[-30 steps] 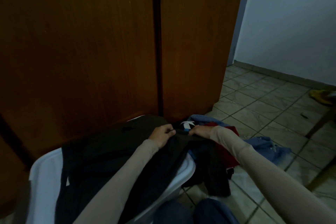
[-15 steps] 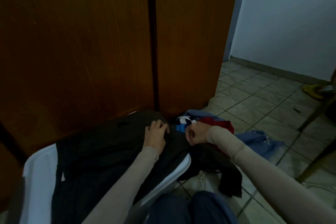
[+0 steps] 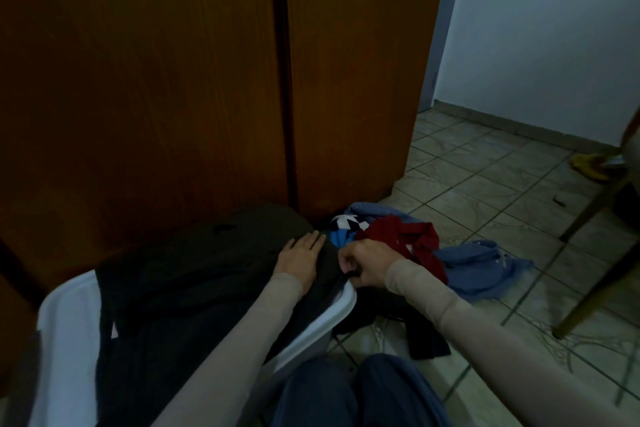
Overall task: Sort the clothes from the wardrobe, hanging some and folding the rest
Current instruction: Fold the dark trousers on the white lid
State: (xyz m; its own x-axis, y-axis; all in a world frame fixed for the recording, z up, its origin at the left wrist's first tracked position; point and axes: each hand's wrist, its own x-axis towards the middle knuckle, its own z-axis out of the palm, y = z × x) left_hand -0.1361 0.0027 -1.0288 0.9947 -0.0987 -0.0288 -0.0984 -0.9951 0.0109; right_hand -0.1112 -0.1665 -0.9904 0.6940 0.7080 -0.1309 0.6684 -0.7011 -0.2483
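A dark garment (image 3: 194, 288) lies spread over a white plastic basket (image 3: 65, 322) in front of the closed wooden wardrobe doors (image 3: 173, 80). The cloth covers most of the basket's top, and part of it spills over the right-hand rim and down onto the tiled floor (image 3: 485, 204), where a black end (image 3: 427, 340) trails beside the person's knees (image 3: 349, 392).

The left hand (image 3: 302, 258) rests flat on the garment near its far edge – fingers straight and together, palm down, gripping nothing. The right hand (image 3: 363, 265) is just beside it, over the basket's right corner, fingers curled in and pinching a fold of the dark garment at the rim. Both arms are in pale beige sleeves.

Beyond the hands, against the foot of the wardrobe, sits a small heap of other clothes on the floor: a red piece (image 3: 408, 236) on top, a bright blue one (image 3: 341, 237) and a black-and-white patterned one (image 3: 348, 221) just behind the right hand, and a pale blue garment (image 3: 481, 267) spread out to the right, touching the red one.

Farther right a wooden chair leg (image 3: 602, 291) slants across the tiles, and something yellow (image 3: 588, 165) lies near the pale wall (image 3: 554, 28) – too dim to make out
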